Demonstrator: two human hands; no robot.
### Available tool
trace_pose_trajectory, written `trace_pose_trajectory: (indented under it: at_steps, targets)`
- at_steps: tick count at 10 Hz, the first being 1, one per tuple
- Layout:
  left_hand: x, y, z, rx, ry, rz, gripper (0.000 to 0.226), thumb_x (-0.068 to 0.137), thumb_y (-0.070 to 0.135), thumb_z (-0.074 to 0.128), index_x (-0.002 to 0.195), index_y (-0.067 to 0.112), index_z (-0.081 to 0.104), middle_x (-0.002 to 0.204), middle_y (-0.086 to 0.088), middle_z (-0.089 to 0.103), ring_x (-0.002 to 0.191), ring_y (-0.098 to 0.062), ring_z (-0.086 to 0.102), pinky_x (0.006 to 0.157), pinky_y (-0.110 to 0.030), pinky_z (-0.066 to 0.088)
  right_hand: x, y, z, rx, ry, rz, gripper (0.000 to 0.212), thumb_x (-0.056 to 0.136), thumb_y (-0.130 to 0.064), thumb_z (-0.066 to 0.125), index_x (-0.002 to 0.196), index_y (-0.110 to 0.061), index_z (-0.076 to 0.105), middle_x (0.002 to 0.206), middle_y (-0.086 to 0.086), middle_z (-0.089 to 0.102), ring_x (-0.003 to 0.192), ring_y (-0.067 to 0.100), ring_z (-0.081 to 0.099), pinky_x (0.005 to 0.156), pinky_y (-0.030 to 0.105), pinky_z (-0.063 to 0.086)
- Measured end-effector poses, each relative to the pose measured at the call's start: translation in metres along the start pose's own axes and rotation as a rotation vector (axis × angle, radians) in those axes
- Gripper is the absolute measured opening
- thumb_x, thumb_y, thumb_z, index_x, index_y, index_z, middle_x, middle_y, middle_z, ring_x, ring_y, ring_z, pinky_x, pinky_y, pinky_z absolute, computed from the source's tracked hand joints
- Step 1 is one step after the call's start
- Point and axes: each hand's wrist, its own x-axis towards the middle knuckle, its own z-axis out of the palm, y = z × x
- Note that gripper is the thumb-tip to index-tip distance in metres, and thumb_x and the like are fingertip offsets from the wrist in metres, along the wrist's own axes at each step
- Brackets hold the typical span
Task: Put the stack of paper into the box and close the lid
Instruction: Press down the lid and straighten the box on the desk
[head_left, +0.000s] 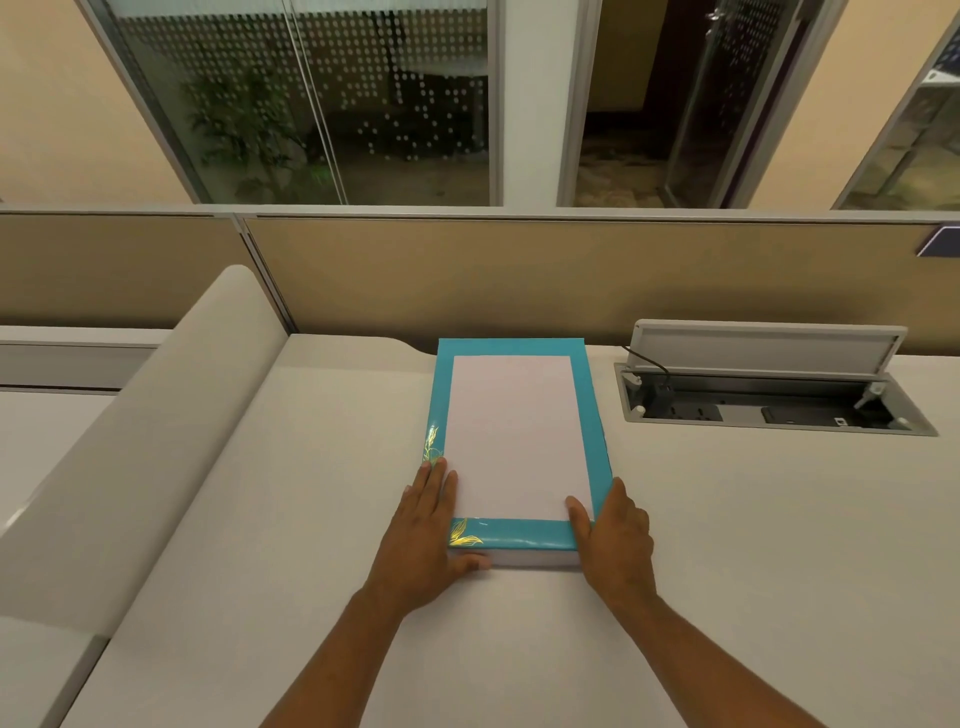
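Observation:
A teal box (439, 395) with gold leaf prints lies flat on the white desk (753, 545), and its white base shows under the near edge. A white stack of paper (514, 436) lies inside the teal border on top; I cannot tell its thickness. My left hand (422, 535) grips the box's near left corner, fingers on the teal top and thumb against the white base. My right hand (617, 540) holds the near right corner, its thumb resting on the paper's corner and its fingers along the box's right side.
An open cable hatch (769, 410) with sockets and a black plug is sunk into the desk right of the box, its flap raised. A tan partition (519, 275) runs along the back. A padded white divider (156, 415) slopes along the left.

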Motion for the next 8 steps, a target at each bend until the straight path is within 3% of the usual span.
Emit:
trace_pose_trajectory:
  at_steps: [2,4,6,7,8]
  targets:
    - [0.002,-0.002,0.003,-0.004,0.016,0.0,0.131,0.07,0.1,0.017,0.167,0.013,0.0,0.176,-0.003,-0.011,0.163,-0.023,-0.01,0.13,-0.035,0.004,0.002,0.0,0.001,-0.008,0.018,-0.004,0.081,0.095,-0.067,0.045,0.152,-0.012,0.03,0.132,0.01,0.06,0.115,0.026,0.058,0.096,0.044,0.056]
    - [0.0,0.001,-0.003,0.029,-0.018,-0.012,0.13,0.073,0.1,0.02,0.167,0.011,0.003,0.177,-0.006,-0.007,0.163,-0.026,-0.006,0.131,-0.046,0.016,-0.001,0.002,0.001,0.014,0.007,0.013,0.071,0.098,-0.063,0.043,0.149,-0.015,0.031,0.127,0.008,0.061,0.112,0.024,0.061,0.094,0.045,0.059]
    - [-0.003,0.022,-0.026,0.236,-0.186,-0.061,0.141,0.069,0.102,0.033,0.165,0.008,-0.01,0.175,-0.012,-0.018,0.163,-0.032,-0.013,0.132,-0.055,0.005,-0.003,0.017,-0.013,-0.051,-0.088,-0.062,0.044,0.101,-0.059,0.035,0.124,-0.022,0.04,0.11,0.004,0.065,0.096,0.021,0.063,0.083,0.047,0.061]
    - [-0.002,0.032,-0.034,0.235,-0.193,-0.102,0.136,0.074,0.1,0.031,0.165,0.005,-0.007,0.175,-0.016,-0.013,0.163,-0.035,-0.01,0.132,-0.053,0.002,0.0,0.025,-0.025,-0.146,-0.099,-0.144,0.05,0.1,-0.062,0.032,0.128,-0.022,0.039,0.12,0.003,0.064,0.103,0.021,0.062,0.091,0.044,0.059]
    - [-0.006,0.058,-0.027,0.185,-0.157,-0.144,0.131,0.075,0.098,0.011,0.165,0.004,-0.003,0.175,-0.019,-0.008,0.163,-0.035,-0.005,0.134,-0.05,0.001,-0.004,0.043,-0.042,-0.256,-0.121,-0.231,0.077,0.1,-0.066,0.028,0.158,-0.016,0.021,0.168,0.01,0.029,0.151,0.032,0.034,0.126,0.044,0.025]
